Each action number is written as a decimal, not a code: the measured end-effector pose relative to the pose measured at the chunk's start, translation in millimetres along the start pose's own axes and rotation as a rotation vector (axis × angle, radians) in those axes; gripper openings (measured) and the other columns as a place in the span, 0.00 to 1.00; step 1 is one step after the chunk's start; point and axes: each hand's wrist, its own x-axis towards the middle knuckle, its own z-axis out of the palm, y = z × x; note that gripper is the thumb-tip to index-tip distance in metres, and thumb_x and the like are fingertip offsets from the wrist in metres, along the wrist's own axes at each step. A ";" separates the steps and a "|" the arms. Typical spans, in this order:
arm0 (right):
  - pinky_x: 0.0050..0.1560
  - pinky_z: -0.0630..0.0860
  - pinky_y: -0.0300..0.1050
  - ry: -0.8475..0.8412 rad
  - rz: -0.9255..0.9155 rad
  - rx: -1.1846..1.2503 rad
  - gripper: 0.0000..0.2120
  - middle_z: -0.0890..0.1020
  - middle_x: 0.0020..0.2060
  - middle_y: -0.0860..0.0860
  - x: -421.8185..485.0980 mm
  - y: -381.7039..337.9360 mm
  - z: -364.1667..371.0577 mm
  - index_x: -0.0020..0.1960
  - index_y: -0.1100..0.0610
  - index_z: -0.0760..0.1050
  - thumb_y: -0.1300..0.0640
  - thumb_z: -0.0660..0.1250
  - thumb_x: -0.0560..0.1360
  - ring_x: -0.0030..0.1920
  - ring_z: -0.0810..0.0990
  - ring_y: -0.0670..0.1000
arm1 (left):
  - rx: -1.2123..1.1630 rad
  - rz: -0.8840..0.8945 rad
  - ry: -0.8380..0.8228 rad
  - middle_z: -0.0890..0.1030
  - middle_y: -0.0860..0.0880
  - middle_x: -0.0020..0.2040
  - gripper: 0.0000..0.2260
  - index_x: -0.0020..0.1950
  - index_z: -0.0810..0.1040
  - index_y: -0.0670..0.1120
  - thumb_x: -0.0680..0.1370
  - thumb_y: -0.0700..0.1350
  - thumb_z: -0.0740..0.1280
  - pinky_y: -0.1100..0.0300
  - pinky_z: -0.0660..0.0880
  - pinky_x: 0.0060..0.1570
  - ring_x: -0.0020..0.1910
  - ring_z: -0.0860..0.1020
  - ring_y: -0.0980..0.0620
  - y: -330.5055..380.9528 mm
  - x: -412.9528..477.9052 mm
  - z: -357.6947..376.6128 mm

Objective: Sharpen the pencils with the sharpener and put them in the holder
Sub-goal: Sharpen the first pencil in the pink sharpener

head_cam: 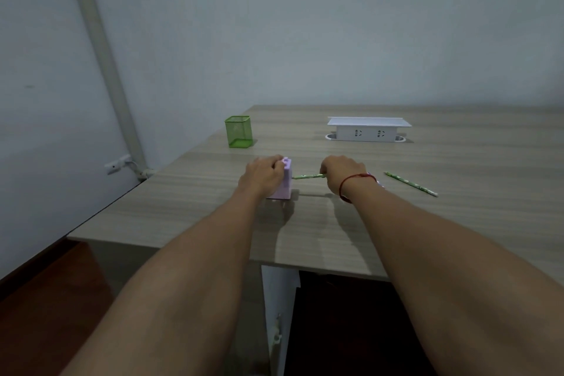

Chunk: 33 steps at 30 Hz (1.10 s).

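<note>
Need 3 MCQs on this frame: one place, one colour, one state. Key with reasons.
1. Where is the holder?
A) far left of the table, beyond the sharpener
B) right of the socket box
C) at the near edge

2. What colour is the sharpener?
A) green
B) purple
C) white

3. The pencil in the right hand:
A) lies flat on the table
B) has its tip at the sharpener
C) stands in the holder

Key: 1A, it stands near the back left corner. 2B, a pale purple body shows under the left hand. 3B, it runs level from the hand to the sharpener's side.
</note>
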 end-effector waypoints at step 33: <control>0.59 0.72 0.52 -0.016 -0.228 0.087 0.22 0.75 0.65 0.56 27.8 -23.1 11.3 0.69 0.53 0.69 0.68 0.58 0.77 0.64 0.75 0.58 | -0.279 -0.049 0.022 0.64 0.45 0.75 0.22 0.76 0.58 0.49 0.82 0.52 0.47 0.48 0.62 0.71 0.72 0.64 0.44 -11.4 1.2 -5.9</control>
